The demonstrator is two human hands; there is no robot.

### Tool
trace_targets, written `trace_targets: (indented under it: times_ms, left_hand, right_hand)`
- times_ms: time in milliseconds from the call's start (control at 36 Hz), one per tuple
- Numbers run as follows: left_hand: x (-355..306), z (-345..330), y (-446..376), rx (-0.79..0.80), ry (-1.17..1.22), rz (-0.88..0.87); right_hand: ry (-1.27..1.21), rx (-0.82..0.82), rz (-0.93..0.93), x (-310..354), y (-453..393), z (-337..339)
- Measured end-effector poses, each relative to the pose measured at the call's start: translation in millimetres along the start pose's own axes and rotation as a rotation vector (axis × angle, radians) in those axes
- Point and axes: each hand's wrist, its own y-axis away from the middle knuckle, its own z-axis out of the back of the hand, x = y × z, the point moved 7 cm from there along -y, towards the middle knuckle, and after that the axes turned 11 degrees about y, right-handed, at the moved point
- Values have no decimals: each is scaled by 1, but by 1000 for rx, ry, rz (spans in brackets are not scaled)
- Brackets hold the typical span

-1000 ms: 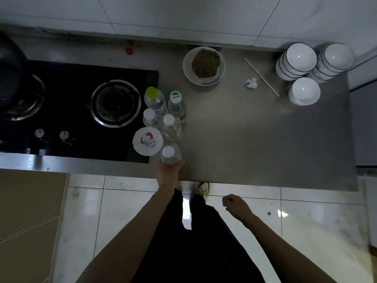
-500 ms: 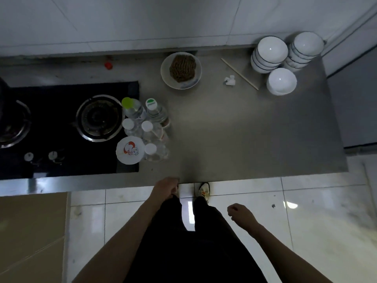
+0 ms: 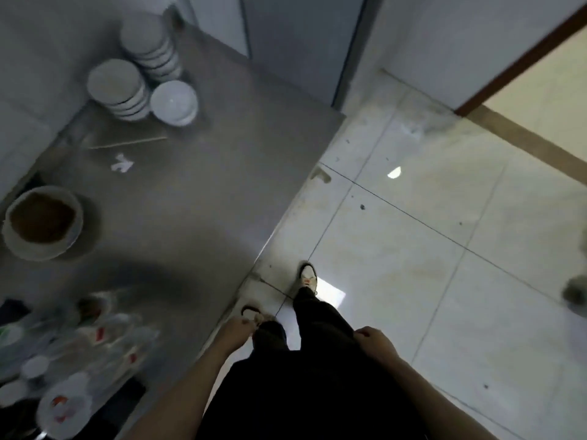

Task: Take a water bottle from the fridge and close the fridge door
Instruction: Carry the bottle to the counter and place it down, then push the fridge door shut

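Bottles (image 3: 79, 344) stood blurred on the counter (image 3: 197, 198). My left hand (image 3: 233, 333) and right hand (image 3: 376, 342) hung empty, fingers loosely curled.

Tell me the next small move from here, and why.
Probably step on toward the tall grey panel past the counter, possibly the fridge. Left hand and right hand hang empty, and the bottles already stand on the counter.

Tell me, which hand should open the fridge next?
Probably the right hand. Both hands look empty, but it hangs on the open-floor side, nearer the grey panel that may be the fridge. The left hand is beside the counter.
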Motion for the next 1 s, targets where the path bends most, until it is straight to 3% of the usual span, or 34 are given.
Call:
trace_targets:
  times_ms: [139,333,500,639,694,750,861,1000]
  left_hand:
    - [-119,-5,-22,-16,-132,-123]
    - [-255,-21,-30,-48,-43,-222]
    - [-303,-44,-25,-23,-16,-163]
    - [-325,-54,-40,-10,-280,-114]
    - [-332,-56,-56,-37,-172,-8]
    - [-358,-61,-70,-40,-191,-13]
    - [-452,-75,-84,-89,-173,-5]
    - [-601,-112,-106,-4,-231,-112]
  right_hand:
    - [-148,6,-157,-66,-10,10]
    - [-218,-2,-91,-85,-43,109]
    - [-367,-105,-20,-73,-68,237]
    - [-544,-183,76,-59,-90,342]
    - [-588,-214,99,-60,-102,377]
    - [-612,-230,98,-68,-115,406]
    - [-578,-205,10,-103,-133,442]
    - [-561,-140,-128,-165,-144,469]
